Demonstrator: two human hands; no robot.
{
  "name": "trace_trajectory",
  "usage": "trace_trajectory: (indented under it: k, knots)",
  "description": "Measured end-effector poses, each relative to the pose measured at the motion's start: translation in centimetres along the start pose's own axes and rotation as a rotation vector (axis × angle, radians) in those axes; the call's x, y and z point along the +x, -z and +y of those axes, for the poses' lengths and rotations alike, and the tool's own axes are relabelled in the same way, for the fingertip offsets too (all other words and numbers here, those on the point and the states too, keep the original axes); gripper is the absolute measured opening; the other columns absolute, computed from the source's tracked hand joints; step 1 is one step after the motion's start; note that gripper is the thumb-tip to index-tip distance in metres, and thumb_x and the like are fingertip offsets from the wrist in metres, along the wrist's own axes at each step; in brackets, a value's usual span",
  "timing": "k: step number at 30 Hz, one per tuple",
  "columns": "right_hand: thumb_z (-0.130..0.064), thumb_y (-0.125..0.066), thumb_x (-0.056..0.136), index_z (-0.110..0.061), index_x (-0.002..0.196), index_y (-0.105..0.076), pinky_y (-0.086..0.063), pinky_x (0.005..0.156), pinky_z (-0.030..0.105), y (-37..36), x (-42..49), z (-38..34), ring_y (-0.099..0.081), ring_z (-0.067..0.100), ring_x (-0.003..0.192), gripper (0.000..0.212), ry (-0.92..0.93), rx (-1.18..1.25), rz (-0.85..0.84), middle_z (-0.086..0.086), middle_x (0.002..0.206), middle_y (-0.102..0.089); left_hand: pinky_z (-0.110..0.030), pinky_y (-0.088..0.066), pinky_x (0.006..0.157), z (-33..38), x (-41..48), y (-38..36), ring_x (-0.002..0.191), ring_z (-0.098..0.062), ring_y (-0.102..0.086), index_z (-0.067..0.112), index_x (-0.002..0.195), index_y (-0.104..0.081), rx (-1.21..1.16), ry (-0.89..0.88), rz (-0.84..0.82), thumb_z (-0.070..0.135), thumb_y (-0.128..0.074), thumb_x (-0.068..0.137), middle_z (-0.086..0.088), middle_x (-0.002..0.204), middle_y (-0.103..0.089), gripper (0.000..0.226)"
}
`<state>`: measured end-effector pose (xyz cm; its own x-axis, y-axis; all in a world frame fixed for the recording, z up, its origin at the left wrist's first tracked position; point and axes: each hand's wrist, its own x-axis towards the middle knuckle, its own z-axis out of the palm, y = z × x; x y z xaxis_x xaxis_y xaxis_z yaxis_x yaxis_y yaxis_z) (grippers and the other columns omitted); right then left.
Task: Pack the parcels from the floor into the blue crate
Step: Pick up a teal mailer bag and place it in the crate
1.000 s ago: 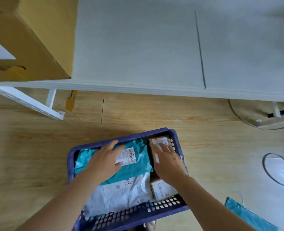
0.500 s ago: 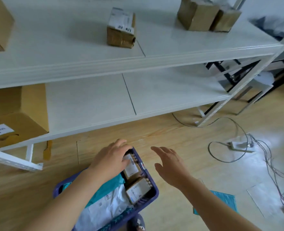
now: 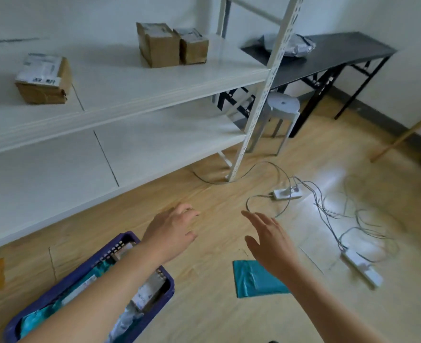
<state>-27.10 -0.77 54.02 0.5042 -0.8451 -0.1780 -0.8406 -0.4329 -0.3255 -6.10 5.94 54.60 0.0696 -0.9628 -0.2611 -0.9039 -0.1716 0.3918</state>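
Left hand (image 3: 171, 233) and right hand (image 3: 270, 240) reach forward, fingers relaxed, empty

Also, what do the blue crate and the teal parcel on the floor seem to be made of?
Blue crate: likely rigid moulded plastic, its walls pierced by a grid of slots. Teal parcel: probably thin plastic film, glossy and creased.

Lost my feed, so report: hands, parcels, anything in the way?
Left hand and right hand open, empty. Blue crate part filled; one teal parcel on floor below right hand. Power strip beyond it, not blocking.
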Motion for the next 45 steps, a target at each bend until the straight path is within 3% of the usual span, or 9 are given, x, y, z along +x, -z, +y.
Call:
trace_trajectory:
  k: [11,17,27,32,40,42,45]
  knots:
    - [-0.025,-0.048,0.095,-0.029,0.146,-0.029,-0.033,0.107,0.031,3.5,-0.8,25.8,-0.036,0.017,0.132,0.054,-0.203,0.044,-0.026,-0.004,0.146,-0.039,-0.029,-0.035,0.104,18.3,11.0,-10.8,0.130,-0.014,-0.039,0.029,0.144,-0.030,-0.067,0.105,-0.042,0.038,-0.053,0.092,0.007,0.148,-0.032,0.058]
    - [-0.027,-0.047,0.095,-0.032,0.144,-0.029,-0.036,0.103,0.026,-0.5,0.2,36.1,-0.036,0.012,0.131,0.052,-0.235,0.000,-0.117,-0.010,0.145,-0.038,-0.028,-0.033,0.107,21.7,16.0,-19.2,0.131,-0.013,-0.037,0.029,0.145,-0.028,-0.063,0.180,-0.088,0.039,-0.055,0.091,0.009,0.146,-0.031,0.061]
    - [-0.017,-0.047,0.093,-0.027,0.145,-0.029,-0.042,0.102,0.027,-17.6,5.7,44.3,-0.036,0.015,0.131,0.056,-0.188,-0.121,-0.362,-0.007,0.148,-0.035,-0.026,-0.031,0.108,16.3,24.0,-35.6,0.133,-0.011,-0.032,0.030,0.146,-0.025,-0.048,0.237,-0.202,0.036,-0.056,0.090,0.011,0.147,-0.028,0.064]
    - [-0.010,-0.047,0.090,-0.021,0.145,-0.028,-0.030,0.109,0.033,-29.6,9.6,46.1,-0.029,0.024,0.136,0.058,-0.067,-0.215,-0.464,0.002,0.151,-0.028,-0.029,-0.030,0.108,12.1,28.3,-45.7,0.135,-0.014,-0.031,0.027,0.146,-0.025,-0.046,0.251,-0.254,0.033,-0.058,0.088,0.008,0.148,-0.027,0.067]
    - [-0.011,-0.051,0.090,-0.016,0.152,-0.007,-0.012,0.119,0.040,-47.5,15.2,50.1,-0.005,0.028,0.147,0.075,0.041,-0.328,-0.574,0.006,0.160,-0.004,-0.032,-0.032,0.107,4.1,34.2,-61.1,0.133,-0.017,-0.032,0.027,0.145,-0.026,-0.014,0.287,-0.311,0.030,-0.064,0.083,0.007,0.148,-0.027,0.073]
    - [-0.010,-0.050,0.090,-0.014,0.152,-0.005,-0.016,0.118,0.039,-50.5,16.3,51.3,-0.007,0.028,0.146,0.077,0.033,-0.328,-0.596,0.006,0.160,-0.002,-0.032,-0.034,0.107,2.5,35.5,-63.8,0.133,-0.018,-0.033,0.027,0.145,-0.026,-0.008,0.296,-0.333,0.029,-0.064,0.082,0.006,0.148,-0.026,0.074]
    - [-0.011,-0.053,0.087,-0.013,0.152,0.000,-0.033,0.108,0.034,-53.9,17.9,52.7,-0.025,0.027,0.137,0.084,0.019,-0.337,-0.593,0.006,0.159,0.002,-0.032,-0.036,0.106,0.7,37.2,-66.8,0.133,-0.018,-0.032,0.025,0.147,-0.023,-0.002,0.303,-0.359,0.029,-0.064,0.082,0.005,0.149,-0.024,0.076]
